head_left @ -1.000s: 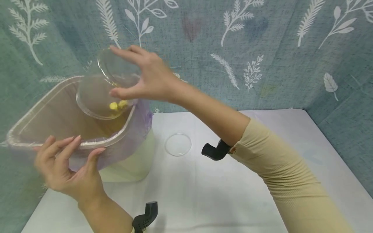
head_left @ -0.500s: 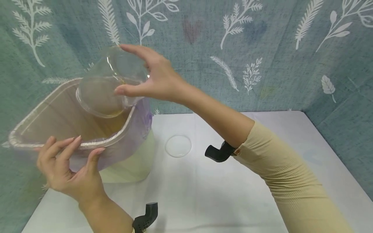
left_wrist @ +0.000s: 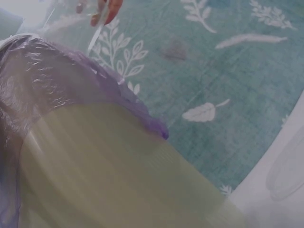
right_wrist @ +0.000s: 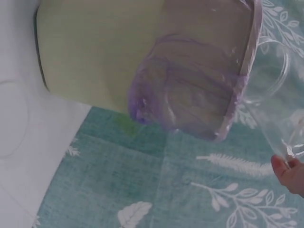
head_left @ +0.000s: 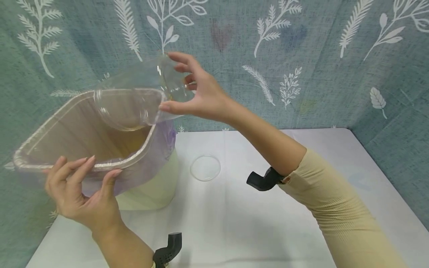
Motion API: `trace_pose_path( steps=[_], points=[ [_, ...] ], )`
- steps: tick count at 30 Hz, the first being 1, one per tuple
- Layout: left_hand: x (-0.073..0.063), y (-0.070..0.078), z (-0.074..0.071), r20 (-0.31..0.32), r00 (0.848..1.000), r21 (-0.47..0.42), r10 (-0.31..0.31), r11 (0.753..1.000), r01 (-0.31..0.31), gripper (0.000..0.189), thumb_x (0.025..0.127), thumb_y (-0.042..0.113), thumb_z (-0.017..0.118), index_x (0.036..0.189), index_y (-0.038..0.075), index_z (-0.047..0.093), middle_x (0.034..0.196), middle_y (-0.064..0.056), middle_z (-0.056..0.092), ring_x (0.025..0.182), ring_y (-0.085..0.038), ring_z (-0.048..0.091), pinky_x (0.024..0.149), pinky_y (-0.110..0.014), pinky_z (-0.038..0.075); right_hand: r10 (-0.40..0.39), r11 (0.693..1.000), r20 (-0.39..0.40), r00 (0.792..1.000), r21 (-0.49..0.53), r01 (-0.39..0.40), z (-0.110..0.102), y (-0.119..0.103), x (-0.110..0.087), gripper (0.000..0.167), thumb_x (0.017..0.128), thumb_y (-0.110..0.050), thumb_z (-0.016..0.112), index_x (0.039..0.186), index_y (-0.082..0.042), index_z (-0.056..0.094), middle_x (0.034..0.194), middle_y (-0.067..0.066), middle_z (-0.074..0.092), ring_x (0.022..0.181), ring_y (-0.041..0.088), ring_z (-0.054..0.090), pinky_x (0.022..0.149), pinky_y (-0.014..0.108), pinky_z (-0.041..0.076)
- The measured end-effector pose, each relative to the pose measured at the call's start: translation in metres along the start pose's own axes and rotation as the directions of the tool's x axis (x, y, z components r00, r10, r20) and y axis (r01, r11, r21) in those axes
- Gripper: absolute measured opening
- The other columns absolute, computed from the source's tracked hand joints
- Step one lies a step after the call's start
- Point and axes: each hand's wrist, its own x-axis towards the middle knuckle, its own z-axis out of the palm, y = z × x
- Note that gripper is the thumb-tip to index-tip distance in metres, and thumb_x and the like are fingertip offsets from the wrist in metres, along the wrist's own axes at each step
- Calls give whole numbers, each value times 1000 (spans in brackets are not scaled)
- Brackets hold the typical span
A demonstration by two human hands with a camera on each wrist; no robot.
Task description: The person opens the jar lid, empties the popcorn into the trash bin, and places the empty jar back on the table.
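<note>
My right hand [head_left: 204,89] grips a clear plastic jar [head_left: 137,89] by its base end, thumb below and fingers above. The jar lies tilted, its round mouth over the opening of a pale green trash bin [head_left: 151,191]. No contents show in the jar. A translucent purple bag [head_left: 164,134] lines the bin and folds down over its rim. My left hand [head_left: 83,193] holds the bin's near rim, fingertips over the edge and thumb against the outside. In the right wrist view, the jar [right_wrist: 268,111] overlaps the bin's rim. The bin's bottom inside is hidden.
A clear round lid [head_left: 205,168] lies on the white-covered table [head_left: 268,230], right of the bin. A green-blue cloth [head_left: 218,96] with white leaf prints hangs behind and along the sides.
Yellow pieces at the jar's mouth a second ago are gone from view. My right hand has moved right with the jar, which tips flatter. My left hand stays on the rim.
</note>
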Motion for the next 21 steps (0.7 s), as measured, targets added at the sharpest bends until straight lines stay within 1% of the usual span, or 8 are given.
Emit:
trace_pose_path(
  steps=[3,8,11,14,16,18,21],
  points=[
    [0,0,0,2,1000,-5,-2,1000,2,64,47,50,84,74,-5,69,82,-6,64,107,-27,51,116,-38,19,-31,999,9,999,23,30,-2,6,-7,97,71,-25,81,148,-14,22,143,8,34,113,18,46,95,22,42],
    [1,-1,0,3,1000,-1,1,1000,-1,64,47,51,84,74,-5,69,82,-6,64,107,-27,51,116,-39,19,-89,995,16,996,56,88,-2,19,-19,107,67,-23,81,149,-13,14,146,9,24,109,23,45,94,30,45],
    [1,-1,-1,3,1000,6,3,1000,-3,64,47,52,84,75,-4,69,82,-6,64,106,-27,51,116,-39,20,-95,992,13,995,87,93,-1,26,-26,106,66,-21,81,148,-13,15,144,11,26,110,24,46,95,32,46],
    [1,0,-1,4,1000,7,2,1000,-2,64,47,52,84,75,-4,70,82,-6,64,106,-27,51,116,-39,20,-49,991,24,999,123,46,0,32,-32,102,67,-18,82,146,-14,17,143,11,29,114,23,48,98,30,44],
    [1,1,0,2,1000,6,2,1000,-2,64,47,52,84,75,-4,70,82,-6,64,106,-27,51,116,-39,20,7,985,37,999,174,-13,0,36,-36,99,69,-14,82,145,-15,18,142,12,32,118,25,50,101,28,43],
    [1,2,0,-1,1000,3,3,1000,-3,64,47,52,84,75,-4,70,81,-5,64,106,-27,51,116,-39,20,75,968,47,996,238,-84,1,41,-38,95,71,-10,80,144,-16,20,141,11,35,122,26,50,103,26,40],
    [0,2,1,-3,1000,4,4,1000,-4,66,47,53,83,74,-5,69,81,-4,64,105,-26,51,116,-40,21,167,920,67,984,349,-180,1,51,-40,91,73,-4,77,144,-15,20,140,10,38,127,25,46,106,25,37]
  ],
)
